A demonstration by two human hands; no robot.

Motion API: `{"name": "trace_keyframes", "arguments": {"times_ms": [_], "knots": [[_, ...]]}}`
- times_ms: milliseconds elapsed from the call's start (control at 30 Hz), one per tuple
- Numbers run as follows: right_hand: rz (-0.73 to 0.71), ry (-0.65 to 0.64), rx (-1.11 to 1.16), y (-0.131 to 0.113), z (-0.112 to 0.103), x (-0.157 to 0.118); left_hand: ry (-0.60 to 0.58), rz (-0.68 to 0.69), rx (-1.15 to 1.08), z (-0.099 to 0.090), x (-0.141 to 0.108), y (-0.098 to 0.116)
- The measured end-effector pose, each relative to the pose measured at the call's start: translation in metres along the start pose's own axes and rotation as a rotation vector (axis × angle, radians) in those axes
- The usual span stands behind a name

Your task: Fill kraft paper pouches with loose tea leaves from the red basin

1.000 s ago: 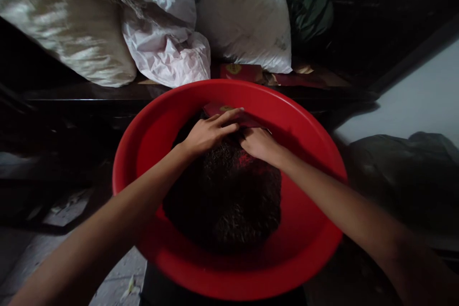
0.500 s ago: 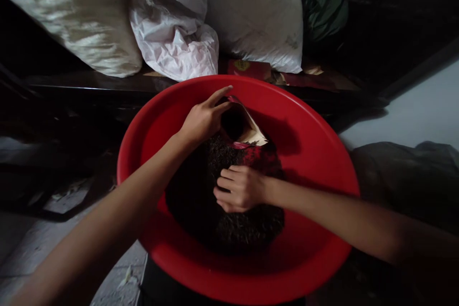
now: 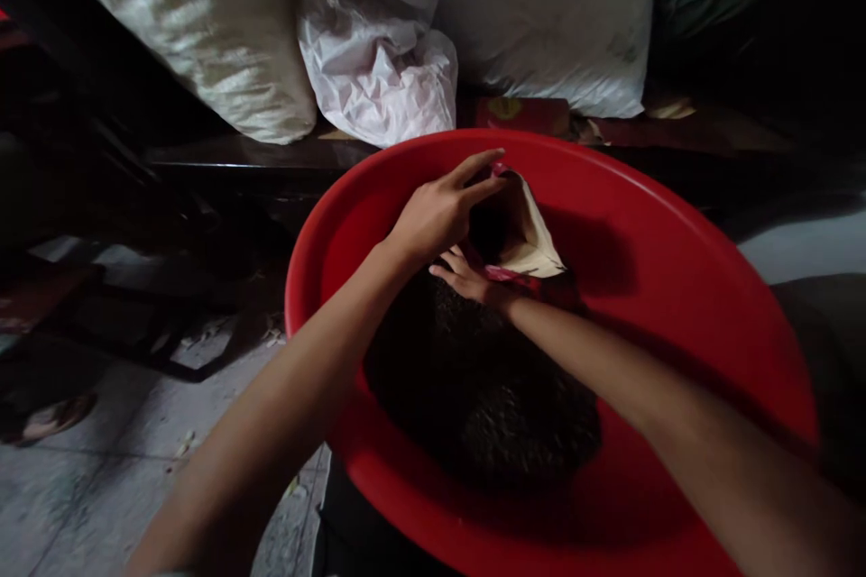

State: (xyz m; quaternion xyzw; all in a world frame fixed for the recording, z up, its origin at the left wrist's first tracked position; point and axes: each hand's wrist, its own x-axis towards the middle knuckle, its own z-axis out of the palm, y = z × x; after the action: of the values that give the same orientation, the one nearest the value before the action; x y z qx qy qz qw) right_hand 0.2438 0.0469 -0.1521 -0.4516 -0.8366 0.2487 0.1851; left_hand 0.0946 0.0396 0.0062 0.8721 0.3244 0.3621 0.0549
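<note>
My left hand (image 3: 433, 215) grips a paper bag (image 3: 534, 254) by its far left side, with the forefinger stretched along its top edge. The bag is pinkish red outside and cream inside, tilted so its dark mouth faces me. Just below the mouth is my right hand (image 3: 468, 279), its fingers apart and reaching left, close to the left hand; its palm is hidden. Beneath both hands lies a heap of dark, loose dried bits (image 3: 520, 424), like tea leaves, in a wide red basin (image 3: 704, 306).
White sacks (image 3: 541, 9) and a crumpled white plastic bag (image 3: 385, 81) stand on a dark ledge behind the basin. A red box (image 3: 524, 114) lies between them. Scraps litter the tiled floor (image 3: 101, 487), and a sandalled foot (image 3: 58, 419) shows at the left.
My right hand has moved from the heap up to the bag's lower edge, its fingers less curled. The view has swung left, so the basin sits further right.
</note>
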Motion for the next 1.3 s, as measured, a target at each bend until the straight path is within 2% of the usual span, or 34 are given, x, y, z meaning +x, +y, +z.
{"name": "trace_keyframes", "arguments": {"times_ms": [100,233,300,467,633,700,767,800,900,967,1033,1133,1200,1300], "knots": [[0.093,-0.146,-0.006,-0.013,0.004,-0.02,-0.001,-0.01,-0.052,0.001,0.002,-0.002],[0.201,-0.313,0.027,-0.032,-0.007,-0.052,0.01,0.005,0.001,0.002,0.001,-0.005],[0.18,-0.345,0.03,-0.042,-0.015,-0.068,0.02,0.012,0.017,0.001,0.0,-0.007],[0.004,-0.361,0.092,-0.064,-0.036,-0.107,0.026,0.014,0.036,0.0,-0.003,-0.011],[0.008,-0.392,0.09,-0.09,-0.062,-0.14,0.025,0.035,0.078,0.0,-0.006,-0.007],[-0.069,-0.345,0.132,-0.103,-0.081,-0.145,0.001,0.024,0.07,0.0,-0.006,-0.004],[-0.164,-0.188,0.163,-0.114,-0.106,-0.141,-0.042,0.02,0.049,0.0,-0.004,-0.001],[-0.197,-0.068,0.149,-0.118,-0.119,-0.135,-0.062,0.024,0.03,0.0,-0.003,0.0],[-0.22,0.285,-0.052,-0.115,-0.15,-0.101,-0.046,0.054,-0.06,0.0,-0.001,0.0],[-0.211,0.407,-0.268,-0.101,-0.16,-0.074,0.033,0.054,-0.116,0.001,0.0,-0.001],[-0.189,0.414,-0.446,-0.084,-0.164,-0.053,0.085,0.032,-0.138,0.003,0.001,-0.002],[-0.15,0.303,-0.492,-0.071,-0.164,-0.043,0.044,0.029,-0.145,0.01,0.0,-0.002],[-0.175,0.27,-0.416,-0.074,-0.164,-0.056,0.006,0.052,-0.151,0.017,-0.001,-0.002],[-0.325,0.376,-0.325,-0.08,-0.163,-0.1,-0.017,0.073,-0.15,0.025,-0.001,-0.002]]}}
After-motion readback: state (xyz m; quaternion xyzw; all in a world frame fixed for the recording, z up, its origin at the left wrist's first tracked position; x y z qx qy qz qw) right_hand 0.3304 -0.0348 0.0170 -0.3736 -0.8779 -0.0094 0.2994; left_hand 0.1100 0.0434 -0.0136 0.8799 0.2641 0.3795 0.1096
